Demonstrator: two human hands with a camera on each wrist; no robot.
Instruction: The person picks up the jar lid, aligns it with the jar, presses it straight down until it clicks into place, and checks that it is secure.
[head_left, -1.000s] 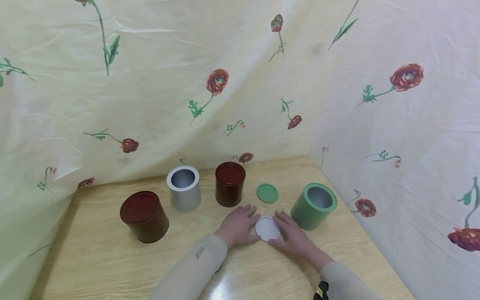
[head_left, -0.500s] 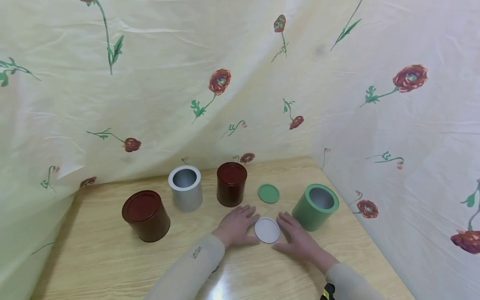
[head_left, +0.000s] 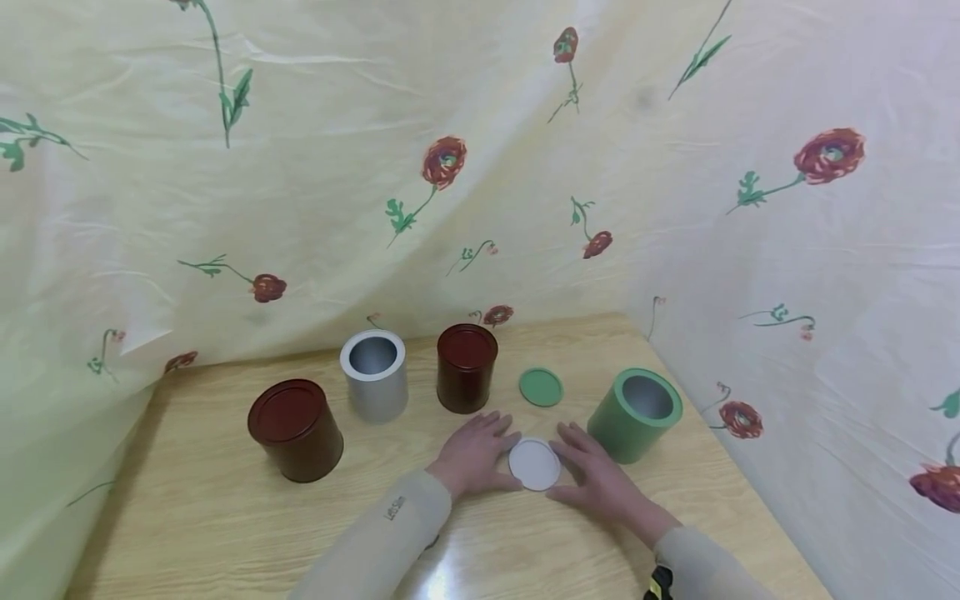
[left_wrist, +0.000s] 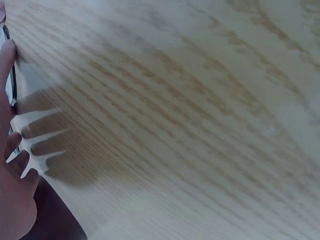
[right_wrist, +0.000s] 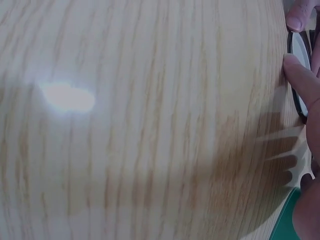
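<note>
A round white lid (head_left: 535, 464) lies flat on the wooden table, with a hand at each side of it. My left hand (head_left: 472, 454) rests on the table to its left, thumb and index finger at the rim. From the right, my right hand (head_left: 596, 479) has its fingers spread round the opposite edge. In the right wrist view a thumb (right_wrist: 300, 75) touches the rim of the lid (right_wrist: 298, 50). A green lid (head_left: 541, 387) lies flat just behind the white one. To the right of my right hand stands a green canister (head_left: 626, 425), its top uncovered.
A silver canister (head_left: 378, 396) with an uncovered top stands at the back. Two dark red canisters with lids on stand either side of it, one nearer at left (head_left: 303, 442) and one at its right (head_left: 465, 379). Flowered cloth (head_left: 337, 167) hangs behind and along the right.
The white lid has shifted slightly left and toward me on the table. My right thumb drew off the lid, then came back to its edge. The view has shifted slightly. The canisters stay put.
</note>
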